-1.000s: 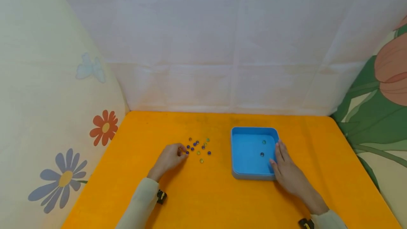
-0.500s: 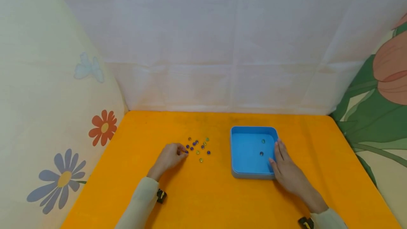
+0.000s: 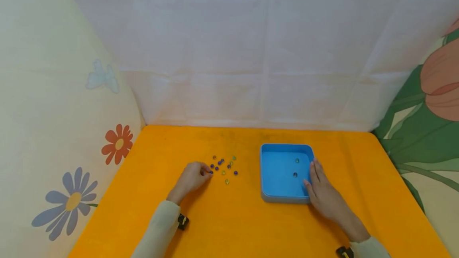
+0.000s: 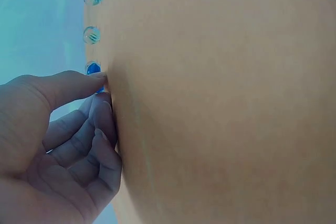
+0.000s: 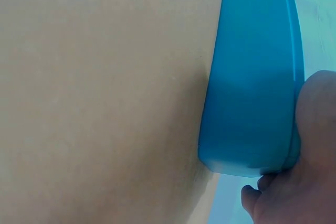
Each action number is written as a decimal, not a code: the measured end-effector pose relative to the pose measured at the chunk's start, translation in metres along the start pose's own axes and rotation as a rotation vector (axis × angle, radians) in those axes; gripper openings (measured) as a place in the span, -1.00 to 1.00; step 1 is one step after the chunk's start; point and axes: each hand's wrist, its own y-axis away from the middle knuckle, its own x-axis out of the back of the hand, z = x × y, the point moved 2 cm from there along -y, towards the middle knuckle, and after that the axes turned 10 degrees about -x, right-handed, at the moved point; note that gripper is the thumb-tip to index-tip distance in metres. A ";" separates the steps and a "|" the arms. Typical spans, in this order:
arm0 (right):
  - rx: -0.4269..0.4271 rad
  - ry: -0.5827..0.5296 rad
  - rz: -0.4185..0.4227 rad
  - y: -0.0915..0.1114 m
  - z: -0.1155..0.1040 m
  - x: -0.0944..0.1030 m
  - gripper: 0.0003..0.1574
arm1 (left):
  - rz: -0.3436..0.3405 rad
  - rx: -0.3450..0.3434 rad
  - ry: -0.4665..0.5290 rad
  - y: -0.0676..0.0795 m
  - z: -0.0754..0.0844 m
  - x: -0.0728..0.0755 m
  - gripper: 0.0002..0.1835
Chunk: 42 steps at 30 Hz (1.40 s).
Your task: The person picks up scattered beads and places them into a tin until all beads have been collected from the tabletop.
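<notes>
My left hand [image 3: 193, 177] is low over the table, pinching a dark blue marble [image 3: 211, 172] between thumb and fingertips. In the left wrist view only a sliver of blue shows between thumb and fingers, with clear marbles [image 4: 91, 35] in a row beyond. Several loose marbles [image 3: 224, 172], blue, yellowish and green, lie scattered just right of that hand. On the right, a square blue box [image 3: 283, 199] holds a green marble [image 3: 297, 161] and a dark marble [image 3: 295, 174]. My right hand [image 3: 327, 198] rests with straight fingers along the box's right wall, its thumb at the rim.
An orange-yellow table [image 3: 229, 226] carries everything. White cloth [image 3: 229, 51] hangs behind its far edge. Printed flower cloths stand left [image 3: 71, 130] and right [image 3: 430, 138]. Between the loose marbles and the box lies bare tabletop.
</notes>
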 end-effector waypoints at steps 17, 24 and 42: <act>-0.024 0.032 -0.024 -0.001 0.001 -0.003 -0.06 | -0.054 -0.054 0.054 -0.001 0.003 -0.002 -0.88; -0.031 0.027 -0.033 -0.002 0.001 -0.002 -0.06 | -0.056 -0.115 0.067 -0.007 0.014 0.001 -0.89; -0.026 0.020 -0.018 -0.002 0.001 -0.003 -0.06 | -0.071 -0.129 0.142 -0.029 0.047 0.000 -0.84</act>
